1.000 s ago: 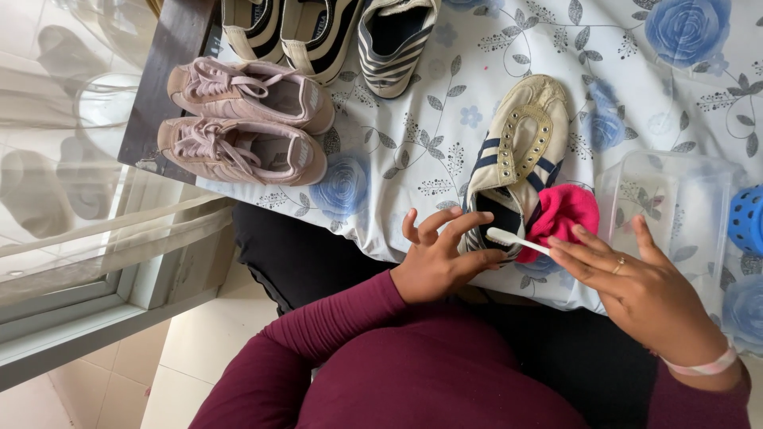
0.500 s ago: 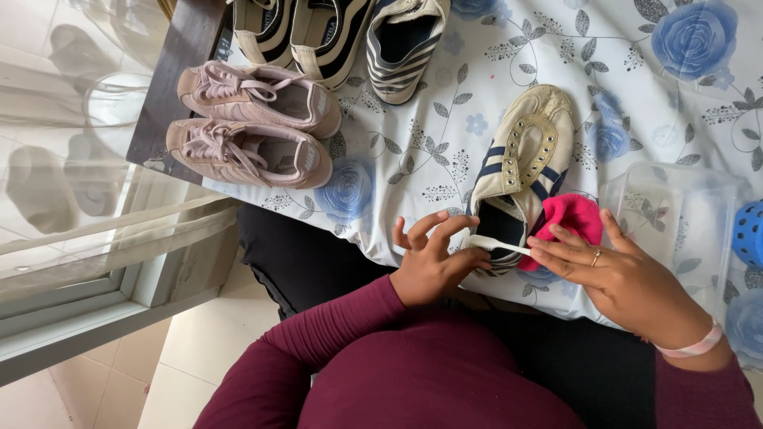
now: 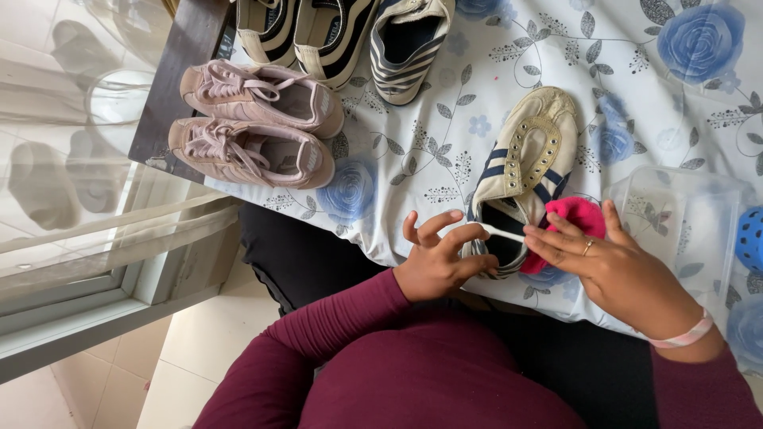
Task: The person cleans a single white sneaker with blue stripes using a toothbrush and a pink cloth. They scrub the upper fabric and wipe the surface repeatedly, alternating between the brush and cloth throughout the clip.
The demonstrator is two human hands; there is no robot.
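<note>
1. A thin white shoelace (image 3: 502, 232) runs level between both hands, pinched at each end by the left hand (image 3: 435, 260) and right hand (image 3: 606, 266).
2. It lies just over the heel opening of the cream, navy-striped laceless sneaker (image 3: 520, 171), toe pointing away, on the floral-clothed surface (image 3: 445, 143).

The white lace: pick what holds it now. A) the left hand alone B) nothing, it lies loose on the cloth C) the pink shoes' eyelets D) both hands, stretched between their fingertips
D: the lace runs taut from the left hand to the right hand, pinched at each end above the cream shoe.
</note>
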